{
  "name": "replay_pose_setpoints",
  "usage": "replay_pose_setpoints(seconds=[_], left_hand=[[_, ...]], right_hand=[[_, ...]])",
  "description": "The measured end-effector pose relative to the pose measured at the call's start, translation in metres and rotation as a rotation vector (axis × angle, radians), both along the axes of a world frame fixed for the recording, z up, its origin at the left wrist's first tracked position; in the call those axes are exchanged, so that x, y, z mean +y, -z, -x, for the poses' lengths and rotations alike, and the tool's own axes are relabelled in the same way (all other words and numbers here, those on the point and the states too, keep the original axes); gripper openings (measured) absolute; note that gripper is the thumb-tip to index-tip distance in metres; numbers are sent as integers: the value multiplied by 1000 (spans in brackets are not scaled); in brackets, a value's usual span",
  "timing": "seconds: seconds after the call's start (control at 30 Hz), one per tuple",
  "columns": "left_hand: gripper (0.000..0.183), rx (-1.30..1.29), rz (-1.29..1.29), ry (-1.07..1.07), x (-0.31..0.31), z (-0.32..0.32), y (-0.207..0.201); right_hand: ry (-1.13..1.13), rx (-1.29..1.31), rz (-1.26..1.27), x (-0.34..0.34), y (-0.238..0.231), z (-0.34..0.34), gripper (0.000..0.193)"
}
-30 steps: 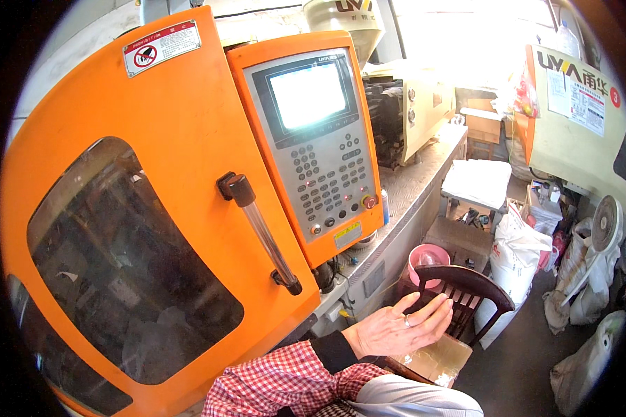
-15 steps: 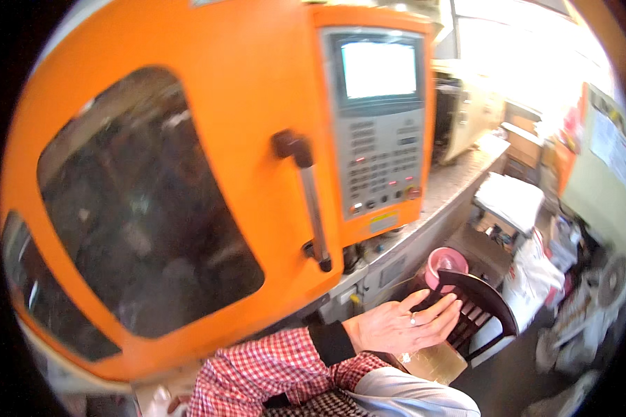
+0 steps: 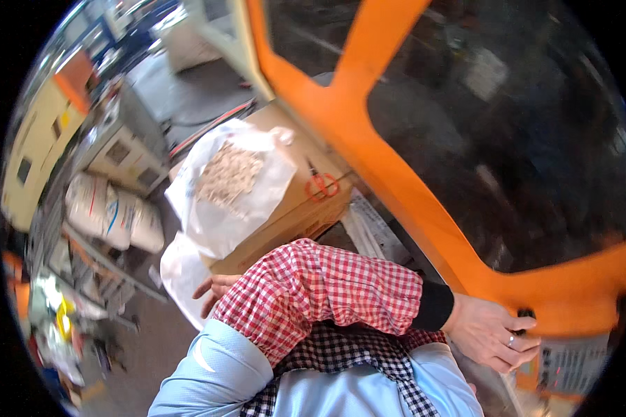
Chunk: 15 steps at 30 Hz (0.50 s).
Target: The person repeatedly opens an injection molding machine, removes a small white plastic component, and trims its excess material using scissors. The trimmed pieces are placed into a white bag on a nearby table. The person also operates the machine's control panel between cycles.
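My left arm crosses in front of me to the right. My left hand [image 3: 490, 337], with a ring, has its fingers stretched out and holds nothing. It is nearest the lower edge of the orange machine door [image 3: 570, 288], by a black handle end [image 3: 526, 314]. From behind my left sleeve, my right hand [image 3: 218, 286] shows only in part, its fingers apart and pointing left. That hand is close to a white bag [image 3: 181, 274], and no held thing shows. Its palm and forearm are hidden.
A cardboard box [image 3: 295, 219] carries an open white plastic bag [image 3: 219, 226] of small beige pieces and red-handled scissors [image 3: 321, 186]. Stuffed white sacks [image 3: 115, 215] and a metal rack [image 3: 97, 267] stand at left. A control panel [image 3: 570, 365] shows at lower right.
My view has swung left, bringing the box, bag and scissors into sight. More of my right hand shows. My left hand stays stretched to the right, now near the door's lower edge.
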<state>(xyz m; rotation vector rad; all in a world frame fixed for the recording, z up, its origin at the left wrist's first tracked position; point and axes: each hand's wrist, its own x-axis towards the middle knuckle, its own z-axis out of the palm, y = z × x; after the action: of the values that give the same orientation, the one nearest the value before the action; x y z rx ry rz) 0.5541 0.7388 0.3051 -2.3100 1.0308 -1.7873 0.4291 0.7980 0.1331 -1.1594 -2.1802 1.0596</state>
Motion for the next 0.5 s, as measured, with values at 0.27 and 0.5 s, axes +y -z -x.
replay_pose_setpoints(seconds=[0.27, 0.5], left_hand=[[35, 687, 622, -1016, 96, 169, 125], [31, 743, 1667, -1542, 80, 316, 252]], right_hand=[[-141, -199, -14, 50, 43, 9, 19], [279, -70, 9, 132, 111, -61, 21]])
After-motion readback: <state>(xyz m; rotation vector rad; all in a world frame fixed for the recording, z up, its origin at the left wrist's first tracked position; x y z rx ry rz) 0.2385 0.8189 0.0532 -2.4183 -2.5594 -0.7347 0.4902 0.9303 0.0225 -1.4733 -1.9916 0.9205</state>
